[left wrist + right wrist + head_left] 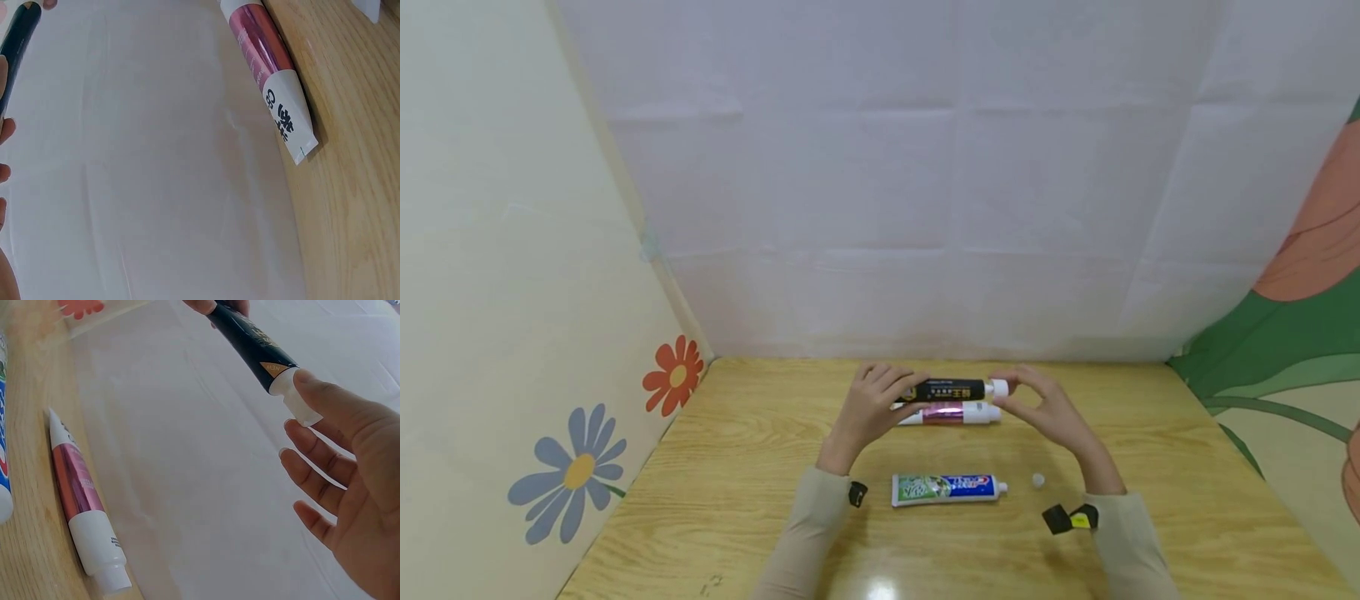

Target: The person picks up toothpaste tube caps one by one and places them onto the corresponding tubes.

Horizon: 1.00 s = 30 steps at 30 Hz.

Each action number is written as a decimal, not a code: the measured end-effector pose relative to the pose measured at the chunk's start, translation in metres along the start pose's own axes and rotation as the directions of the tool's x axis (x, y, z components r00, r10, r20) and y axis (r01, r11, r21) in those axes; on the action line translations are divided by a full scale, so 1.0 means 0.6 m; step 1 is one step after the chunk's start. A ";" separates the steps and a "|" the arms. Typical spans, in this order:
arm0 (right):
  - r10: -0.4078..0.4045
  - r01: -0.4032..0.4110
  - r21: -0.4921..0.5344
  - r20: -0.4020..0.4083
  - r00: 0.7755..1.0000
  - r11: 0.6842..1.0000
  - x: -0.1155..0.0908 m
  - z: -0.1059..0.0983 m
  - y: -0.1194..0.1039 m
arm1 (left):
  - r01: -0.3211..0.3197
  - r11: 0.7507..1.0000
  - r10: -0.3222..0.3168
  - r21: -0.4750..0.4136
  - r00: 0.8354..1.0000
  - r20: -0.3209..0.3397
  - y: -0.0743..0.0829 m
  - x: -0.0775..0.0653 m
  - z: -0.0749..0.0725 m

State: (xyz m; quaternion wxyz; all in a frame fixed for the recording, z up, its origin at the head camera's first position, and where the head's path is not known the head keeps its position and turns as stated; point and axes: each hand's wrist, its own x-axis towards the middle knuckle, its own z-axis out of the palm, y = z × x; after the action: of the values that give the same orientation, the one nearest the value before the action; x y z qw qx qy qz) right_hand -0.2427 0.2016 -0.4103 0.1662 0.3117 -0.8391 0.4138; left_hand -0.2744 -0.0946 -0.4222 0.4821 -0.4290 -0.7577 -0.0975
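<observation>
My left hand (871, 408) grips a black toothpaste tube (953, 389) around its body, holding it level above the table. At the tube's right end, my right hand (1051, 410) pinches the white cap (305, 411) between thumb and forefinger, its other fingers spread apart. Just beyond and below the held tube lies a pink and white toothpaste tube (947, 413) with a white cap on. Closer to the front, a green and blue toothpaste tube (946, 489) lies flat, its narrow white nozzle pointing right. A loose white cap (1038, 480) sits to the right of that nozzle.
The wooden table (745, 492) carries the tubes. A white sheet (880, 208) hangs behind its far edge. Flower-painted walls (550, 333) stand at both sides. Dark wrist straps (1067, 519) are worn at the sleeves.
</observation>
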 end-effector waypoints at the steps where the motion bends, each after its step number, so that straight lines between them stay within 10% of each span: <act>1: 0.008 -0.008 0.007 0.001 1.000 1.000 0.000 0.000 0.000 | -0.001 1.000 0.001 -0.001 1.000 -0.004 0.000 0.001 -0.001; 30: -0.004 0.004 -0.002 0.022 1.000 1.000 0.004 -0.012 -0.062 | -0.017 1.000 0.017 -0.010 1.000 0.001 0.008 0.003 0.001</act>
State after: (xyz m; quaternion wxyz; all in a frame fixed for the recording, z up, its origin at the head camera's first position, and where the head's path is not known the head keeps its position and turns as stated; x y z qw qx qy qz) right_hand -0.2197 0.1894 -0.3829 0.1580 0.3179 -0.8407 0.4090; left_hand -0.2713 -0.0903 -0.4222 0.4802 -0.4379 -0.7539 -0.0968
